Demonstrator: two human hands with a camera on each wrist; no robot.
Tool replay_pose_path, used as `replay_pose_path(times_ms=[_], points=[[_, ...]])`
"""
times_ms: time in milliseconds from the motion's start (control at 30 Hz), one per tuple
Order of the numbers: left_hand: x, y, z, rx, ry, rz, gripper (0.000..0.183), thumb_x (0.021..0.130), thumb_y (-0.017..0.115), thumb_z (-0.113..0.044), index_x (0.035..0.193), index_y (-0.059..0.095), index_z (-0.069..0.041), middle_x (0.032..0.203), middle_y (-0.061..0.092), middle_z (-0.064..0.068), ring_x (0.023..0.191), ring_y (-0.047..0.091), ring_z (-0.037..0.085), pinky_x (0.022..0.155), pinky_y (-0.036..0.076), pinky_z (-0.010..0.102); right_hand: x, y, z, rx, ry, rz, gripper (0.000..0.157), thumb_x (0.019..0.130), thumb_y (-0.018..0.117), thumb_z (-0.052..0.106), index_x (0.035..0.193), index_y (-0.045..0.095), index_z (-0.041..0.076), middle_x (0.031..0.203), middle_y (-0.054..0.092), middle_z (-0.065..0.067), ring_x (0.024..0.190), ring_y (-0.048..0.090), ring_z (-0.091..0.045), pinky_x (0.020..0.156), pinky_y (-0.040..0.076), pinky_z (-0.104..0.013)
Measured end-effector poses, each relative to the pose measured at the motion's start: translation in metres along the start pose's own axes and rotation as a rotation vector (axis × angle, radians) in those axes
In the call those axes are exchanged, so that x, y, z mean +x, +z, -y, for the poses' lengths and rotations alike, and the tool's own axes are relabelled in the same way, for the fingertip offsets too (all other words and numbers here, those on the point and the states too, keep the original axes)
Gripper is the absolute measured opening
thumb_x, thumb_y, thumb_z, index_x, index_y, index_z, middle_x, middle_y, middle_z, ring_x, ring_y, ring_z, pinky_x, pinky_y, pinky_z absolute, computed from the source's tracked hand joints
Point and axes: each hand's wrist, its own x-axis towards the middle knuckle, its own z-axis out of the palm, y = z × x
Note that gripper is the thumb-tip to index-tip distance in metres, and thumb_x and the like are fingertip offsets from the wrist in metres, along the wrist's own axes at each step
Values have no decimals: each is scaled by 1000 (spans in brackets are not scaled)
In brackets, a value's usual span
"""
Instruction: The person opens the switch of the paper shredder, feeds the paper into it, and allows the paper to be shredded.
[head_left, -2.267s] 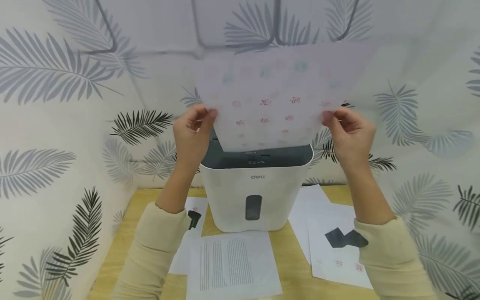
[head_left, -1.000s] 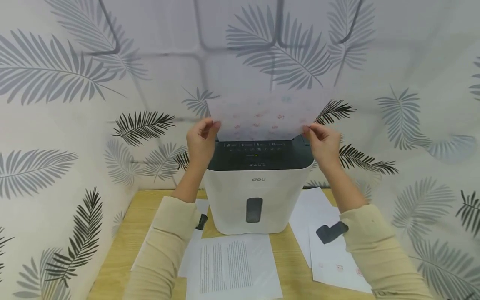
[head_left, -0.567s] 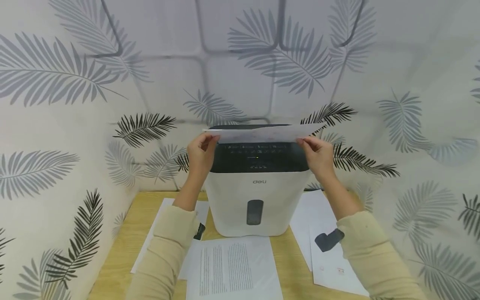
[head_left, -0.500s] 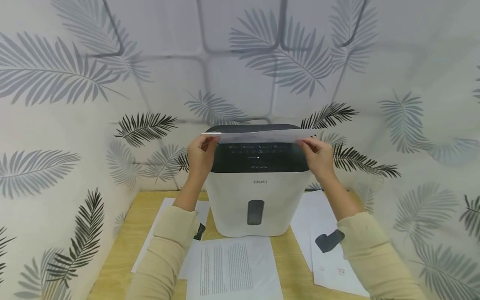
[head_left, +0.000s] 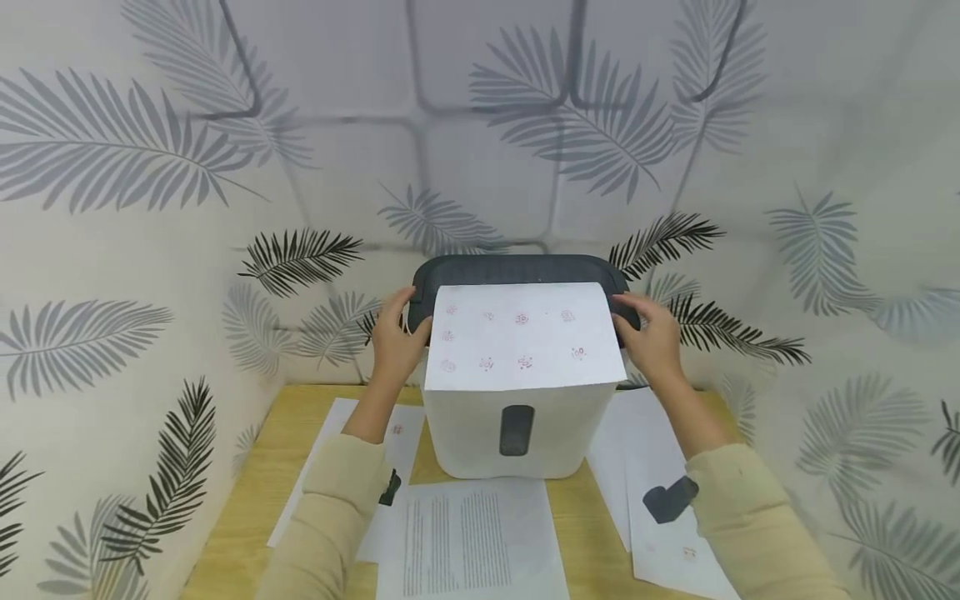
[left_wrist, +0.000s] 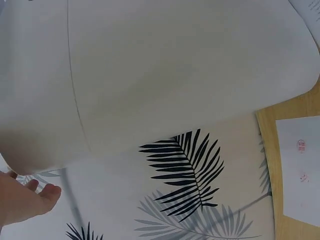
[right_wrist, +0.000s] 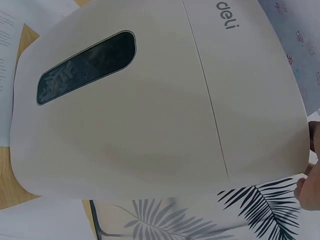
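Note:
A white paper shredder (head_left: 468, 429) with a dark top (head_left: 517, 268) stands upright on the table. A sheet of paper (head_left: 525, 337) with small red prints lies over the front of that top, its near edge jutting past the front. My left hand (head_left: 395, 343) grips the top's left corner, thumb and fingers spread round it. At the opposite corner my right hand (head_left: 651, 340) holds on the same way, fingers on the dark edge. In the wrist views, the shredder's pale body (left_wrist: 175, 75) fills most of the picture, and its dark window (right_wrist: 85, 67) shows.
A printed text page (head_left: 468, 542) lies before the shredder on the wooden table (head_left: 255, 467). White sheets (head_left: 322, 467) lie at the left, and more sheets (head_left: 660, 542) at the right. Behind stands a leaf-patterned backdrop (head_left: 337, 167).
The sheet, held raised in both hands, came down to the shredder and now lies forward over its top. Both hands have let go of the sheet and moved onto the shredder's top corners.

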Motion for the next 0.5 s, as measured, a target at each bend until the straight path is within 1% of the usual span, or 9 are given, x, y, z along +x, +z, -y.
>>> replay_pose_path(times_ms=[100, 167, 200, 267, 333, 433, 500], points=[[-4, 1, 5, -51, -154, 50, 55, 87, 60, -8, 136, 41, 4, 143, 39, 22, 133, 37, 36, 108, 35, 43, -2, -1, -5, 27, 55, 31, 41, 88, 60, 7, 126, 52, -4, 137, 45, -24, 131, 39, -38, 111, 29, -44], [-4, 1, 8, -97, -233, 67, 58, 88, 59, -11, 139, 36, 3, 145, 36, 21, 134, 36, 35, 108, 36, 42, -4, -1, -7, 88, 123, 52, 50, 89, 60, 10, 134, 44, -4, 142, 40, -23, 134, 35, -37, 112, 30, -42], [-4, 2, 9, -113, -260, 73, 58, 89, 59, -13, 140, 35, 3, 146, 35, 21, 134, 36, 34, 107, 36, 41, -4, -1, -8, 123, 159, 61, 54, 89, 59, 12, 137, 40, -3, 143, 38, -22, 134, 35, -36, 111, 31, -41], [-4, 3, 11, -141, -293, 81, 59, 90, 58, -14, 141, 33, 2, 146, 36, 21, 134, 37, 32, 107, 37, 40, -4, 0, -9, 189, 242, 81, 59, 90, 58, 15, 142, 33, -1, 147, 34, -19, 136, 33, -32, 110, 32, -38], [-4, 3, 12, -162, -315, 88, 58, 91, 57, -15, 141, 33, 2, 146, 36, 20, 134, 38, 31, 107, 37, 39, -4, 1, -11, 240, 307, 93, 61, 91, 57, 17, 144, 30, 3, 149, 31, -14, 137, 32, -28, 110, 32, -36], [-4, 3, 13, -176, -326, 84, 58, 91, 57, -16, 141, 33, 1, 145, 37, 19, 133, 39, 30, 106, 38, 38, -4, 2, -12, 286, 360, 103, 61, 91, 57, 17, 145, 29, 7, 151, 28, -10, 139, 30, -25, 111, 31, -35], [-3, 3, 14, -181, -322, 79, 58, 91, 57, -16, 141, 34, 1, 145, 38, 19, 132, 40, 30, 106, 38, 38, -3, 3, -12, 313, 370, 101, 61, 91, 57, 16, 145, 30, 7, 152, 27, -10, 139, 29, -24, 112, 30, -34]])
